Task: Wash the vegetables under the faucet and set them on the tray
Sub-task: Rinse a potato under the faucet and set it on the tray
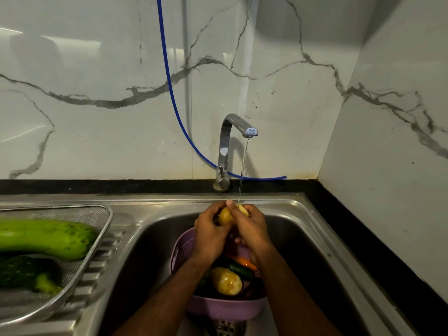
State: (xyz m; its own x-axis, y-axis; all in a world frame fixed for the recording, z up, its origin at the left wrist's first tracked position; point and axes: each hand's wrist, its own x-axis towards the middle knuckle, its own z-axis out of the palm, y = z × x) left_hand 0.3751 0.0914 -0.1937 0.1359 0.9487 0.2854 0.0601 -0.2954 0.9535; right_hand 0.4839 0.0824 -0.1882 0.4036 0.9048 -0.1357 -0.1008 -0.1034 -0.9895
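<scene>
Under the curved chrome faucet (232, 141), the left hand (209, 235) and right hand (252, 230) curl their fingers around 1 yellow potato (225, 215) in the thin stream, above the lilac plastic colander (225, 309). Turning it would probably rinse every side.

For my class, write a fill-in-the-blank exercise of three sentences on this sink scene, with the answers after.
1. Both hands hold a ___ under the stream from the faucet.
2. The colander in the sink is ___ in colour.
3. The long green gourd lies on the mesh ___.

Missing words: potato; purple; tray.
</scene>
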